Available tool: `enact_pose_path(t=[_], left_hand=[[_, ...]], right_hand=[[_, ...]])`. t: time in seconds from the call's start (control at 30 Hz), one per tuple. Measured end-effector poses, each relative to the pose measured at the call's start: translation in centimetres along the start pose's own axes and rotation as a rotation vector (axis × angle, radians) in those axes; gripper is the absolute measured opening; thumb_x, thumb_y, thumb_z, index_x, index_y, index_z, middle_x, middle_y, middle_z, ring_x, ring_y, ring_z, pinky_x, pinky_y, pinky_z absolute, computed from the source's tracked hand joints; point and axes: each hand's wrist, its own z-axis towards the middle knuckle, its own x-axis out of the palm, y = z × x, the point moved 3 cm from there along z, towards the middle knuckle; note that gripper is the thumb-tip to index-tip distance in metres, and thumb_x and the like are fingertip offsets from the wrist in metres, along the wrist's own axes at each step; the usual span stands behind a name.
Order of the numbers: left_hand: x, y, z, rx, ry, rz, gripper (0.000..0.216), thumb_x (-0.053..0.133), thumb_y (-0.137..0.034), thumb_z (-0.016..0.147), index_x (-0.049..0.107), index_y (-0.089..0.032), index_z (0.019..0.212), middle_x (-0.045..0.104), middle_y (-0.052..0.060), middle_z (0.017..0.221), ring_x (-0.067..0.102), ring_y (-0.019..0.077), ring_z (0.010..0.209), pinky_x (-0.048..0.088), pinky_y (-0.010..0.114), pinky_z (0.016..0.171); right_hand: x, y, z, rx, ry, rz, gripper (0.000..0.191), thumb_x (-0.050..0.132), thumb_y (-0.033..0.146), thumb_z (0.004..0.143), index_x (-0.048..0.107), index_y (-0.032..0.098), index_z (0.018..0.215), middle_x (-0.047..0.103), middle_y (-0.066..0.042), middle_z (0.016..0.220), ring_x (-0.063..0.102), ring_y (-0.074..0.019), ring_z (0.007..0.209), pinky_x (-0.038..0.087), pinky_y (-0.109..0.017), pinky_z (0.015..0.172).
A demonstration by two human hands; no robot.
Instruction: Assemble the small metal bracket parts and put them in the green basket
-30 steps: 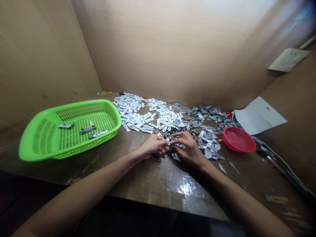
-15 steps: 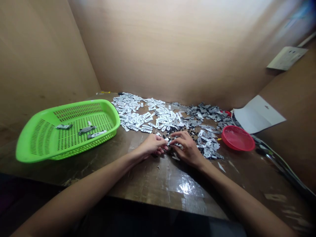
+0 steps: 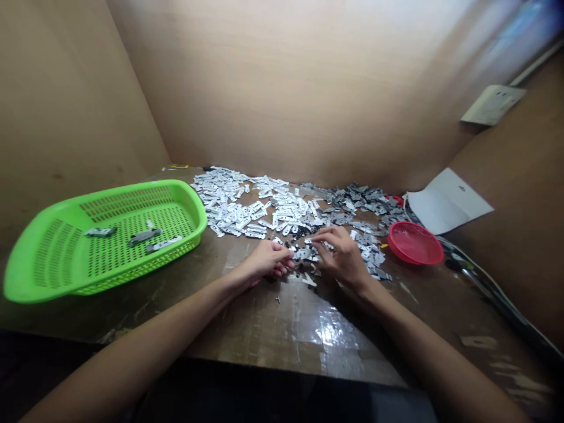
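We see both hands low on the worktop, near its middle and close to each other. The left hand is curled narrow, its fingertips bunched and pointing right. The right hand faces it with thumb and forefinger drawn close together. Between them lie the small grey metal pieces, which both sets of fingertips touch; we cannot tell whether either hand actually grips one.

These pieces sit at the near edge of a wide heap of metal plates that spreads toward the worktop's far edge. A green basket stands at the left edge with three plates inside. A red bowl rests just right of the heap, and a white sheet leans at the far right corner.
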Motion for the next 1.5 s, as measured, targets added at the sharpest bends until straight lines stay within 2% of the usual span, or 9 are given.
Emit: enact_pose_path(t=[0.1, 0.23, 0.37, 0.57, 0.67, 0.77, 0.93, 1.17, 1.5], left_hand=[[-0.1, 0.1, 0.1, -0.022, 0.0, 0.009, 0.029, 0.065, -0.04, 0.068, 0.058, -0.012, 0.071, 0.066, 0.006, 0.071, 0.048, 0.0045, 0.044, 0.034, 0.016, 0.04], [-0.1, 0.0, 0.2, -0.017, 0.025, 0.005, 0.031, 0.066, -0.041, 0.067, 0.058, -0.011, 0.069, 0.065, 0.006, 0.071, 0.048, 0.0039, 0.044, 0.033, 0.015, 0.04], [-0.1, -0.2, 0.1, -0.022, 0.009, 0.0, 0.032, 0.067, -0.041, 0.066, 0.057, -0.011, 0.068, 0.065, 0.005, 0.07, 0.048, 0.0036, 0.044, 0.033, 0.015, 0.04], [-0.2, -0.1, 0.2, -0.037, -0.003, 0.013, 0.033, 0.067, -0.042, 0.066, 0.057, -0.011, 0.072, 0.065, 0.005, 0.072, 0.049, 0.004, 0.045, 0.034, 0.014, 0.041], [-0.2, 0.0, 0.3, -0.026, -0.002, 0.011, 0.033, 0.067, -0.042, 0.067, 0.058, -0.011, 0.073, 0.065, 0.005, 0.072, 0.048, 0.0037, 0.045, 0.033, 0.014, 0.04], [-0.2, 0.2, 0.4, -0.028, 0.007, 0.01, 0.031, 0.066, -0.041, 0.068, 0.058, -0.011, 0.074, 0.065, 0.005, 0.074, 0.048, 0.0036, 0.045, 0.034, 0.015, 0.04], [-0.1, 0.2, 0.3, -0.028, 0.015, 0.044, 0.029, 0.065, -0.039, 0.07, 0.058, -0.012, 0.072, 0.065, 0.006, 0.075, 0.048, 0.0036, 0.045, 0.035, 0.015, 0.041], [0.0, 0.1, 0.1, -0.008, 0.003, 0.058, 0.029, 0.065, -0.04, 0.07, 0.059, -0.012, 0.072, 0.066, 0.006, 0.074, 0.048, 0.0038, 0.045, 0.036, 0.015, 0.041], [0.1, 0.2, 0.2, -0.002, -0.001, 0.065, 0.028, 0.064, -0.038, 0.071, 0.061, -0.011, 0.073, 0.066, 0.006, 0.071, 0.049, 0.0045, 0.045, 0.037, 0.015, 0.041]], right_hand=[[-2.0, -4.2, 0.2, 0.219, 0.038, -0.315, 0.019, 0.049, 0.025, 0.084, 0.065, 0.018, 0.089, 0.061, -0.012, 0.091, 0.054, -0.0261, 0.089, 0.042, -0.038, 0.077], [-3.1, -9.1, -0.6, 0.493, 0.323, -0.604, 0.017, 0.052, 0.016, 0.077, 0.067, 0.016, 0.083, 0.064, -0.016, 0.088, 0.059, -0.0288, 0.085, 0.044, -0.036, 0.068], [-2.5, -10.2, -1.0, 0.514, 0.362, -0.601, 0.018, 0.053, 0.012, 0.073, 0.067, 0.019, 0.083, 0.066, -0.014, 0.088, 0.061, -0.0261, 0.085, 0.044, -0.031, 0.066], [-1.9, -8.8, -0.5, 0.449, 0.306, -0.52, 0.026, 0.052, 0.016, 0.077, 0.064, 0.022, 0.099, 0.065, -0.012, 0.095, 0.06, -0.0249, 0.089, 0.044, -0.031, 0.071], [-2.4, -7.3, 0.0, 0.361, 0.15, -0.39, 0.032, 0.049, 0.019, 0.081, 0.059, 0.023, 0.11, 0.063, -0.009, 0.103, 0.059, -0.0232, 0.09, 0.043, -0.031, 0.075], [-3.1, -5.2, 0.5, 0.25, -0.046, -0.099, 0.024, 0.046, 0.025, 0.085, 0.062, 0.021, 0.103, 0.066, -0.006, 0.094, 0.06, -0.0196, 0.083, 0.044, -0.03, 0.074], [-3.0, -3.0, 0.6, 0.235, -0.144, 0.311, 0.022, 0.053, 0.034, 0.082, 0.066, 0.019, 0.091, 0.065, -0.006, 0.089, 0.059, -0.0179, 0.081, 0.046, -0.03, 0.071], [-1.1, -2.6, 0.1, 0.499, 0.01, 0.814, 0.025, 0.067, 0.037, 0.07, 0.064, 0.015, 0.082, 0.063, -0.003, 0.072, 0.055, -0.0118, 0.06, 0.046, -0.025, 0.057], [0.9, -1.1, -0.7, 0.569, 0.131, 0.961, 0.022, 0.071, 0.03, 0.066, 0.064, 0.014, 0.079, 0.06, -0.001, 0.069, 0.051, -0.0093, 0.056, 0.044, -0.024, 0.054]])
